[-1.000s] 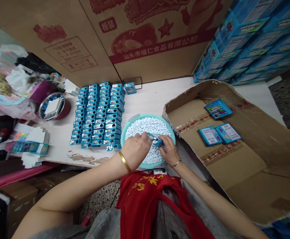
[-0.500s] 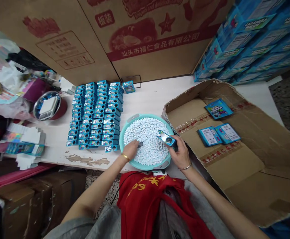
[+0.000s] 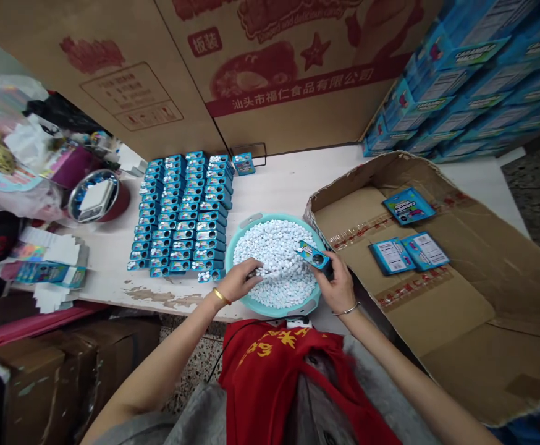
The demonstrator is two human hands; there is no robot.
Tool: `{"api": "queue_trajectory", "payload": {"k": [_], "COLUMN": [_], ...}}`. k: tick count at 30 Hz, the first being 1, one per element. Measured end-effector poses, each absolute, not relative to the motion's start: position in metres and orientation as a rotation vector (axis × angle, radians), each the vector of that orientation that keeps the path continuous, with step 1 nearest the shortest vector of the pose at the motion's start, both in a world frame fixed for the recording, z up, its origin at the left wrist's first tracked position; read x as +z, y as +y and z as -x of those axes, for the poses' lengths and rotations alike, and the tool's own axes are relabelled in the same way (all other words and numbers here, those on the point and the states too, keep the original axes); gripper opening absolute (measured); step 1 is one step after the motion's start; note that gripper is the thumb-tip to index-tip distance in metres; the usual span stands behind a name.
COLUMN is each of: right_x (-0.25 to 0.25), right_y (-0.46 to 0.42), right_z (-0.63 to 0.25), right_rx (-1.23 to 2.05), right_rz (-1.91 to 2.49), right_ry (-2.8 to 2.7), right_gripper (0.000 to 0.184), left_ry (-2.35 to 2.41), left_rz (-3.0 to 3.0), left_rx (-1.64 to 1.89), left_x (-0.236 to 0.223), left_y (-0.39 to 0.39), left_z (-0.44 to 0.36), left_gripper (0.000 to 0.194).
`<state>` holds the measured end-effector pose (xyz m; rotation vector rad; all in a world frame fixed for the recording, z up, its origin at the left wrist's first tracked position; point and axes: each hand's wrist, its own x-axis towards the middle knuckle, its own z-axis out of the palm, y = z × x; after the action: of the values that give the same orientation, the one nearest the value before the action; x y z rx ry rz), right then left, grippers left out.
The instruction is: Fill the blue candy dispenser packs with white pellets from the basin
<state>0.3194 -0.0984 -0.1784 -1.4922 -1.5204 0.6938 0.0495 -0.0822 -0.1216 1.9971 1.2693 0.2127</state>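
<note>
A teal basin (image 3: 246, 224) full of small white candies (image 3: 277, 247) sits at the table's near edge. My right hand (image 3: 339, 285) is closed round a small blue candy box (image 3: 313, 254), held over the basin's right side. My left hand (image 3: 240, 281) reaches into the candies at the basin's near left, fingers curled and pinching a thin dark tool whose shape I cannot make out. Both wrists wear bangles.
Rows of several small blue boxes (image 3: 181, 216) stand left of the basin. An open flattened carton (image 3: 459, 290) on the right holds three flat blue packs (image 3: 408, 206). Stacked blue cases (image 3: 464, 80) fill the back right; a metal bowl (image 3: 96, 198) and clutter sit left.
My left hand let go of the blue box and went down into the candies at the near left. My right hand kept the box and carried it to the basin's right side.
</note>
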Motion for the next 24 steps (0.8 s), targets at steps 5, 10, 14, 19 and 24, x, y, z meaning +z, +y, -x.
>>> {"api": "queue_trajectory", "payload": {"k": [5,10,14,19,24], "right_x": [-0.184,-0.184,-0.186,-0.196,-0.186], "right_y": [-0.098,-0.098,-0.100,-0.103,-0.099], "right_z": [-0.309,-0.298,-0.292,-0.289,-0.291], "right_rx": [0.682,0.649,0.669,0.720,0.776], "right_rz": [1.362,1.257,1.232,1.227,1.208], "right_ry": [-1.676,-1.791,-1.799,-1.749,-1.670], "right_gripper": [0.040,0.043,0.042,0.043,0.036], "left_ry": [1.206,1.253,1.327,1.336,1.307], "left_rz": [-2.180,-2.403,-2.518,-2.582,-2.507], "left_rx": [0.076,-0.474,-0.751,-0.741,-0.273], "left_x": [-0.061,-0.010,0.012,0.024,0.011], "left_y": [-0.068,-0.058,-0.066,-0.071,-0.049], "left_z": [-0.061,-0.098,-0.131,-0.137,-0.104], "left_gripper": [0.021,0.017,0.022,0.022,0.033]}}
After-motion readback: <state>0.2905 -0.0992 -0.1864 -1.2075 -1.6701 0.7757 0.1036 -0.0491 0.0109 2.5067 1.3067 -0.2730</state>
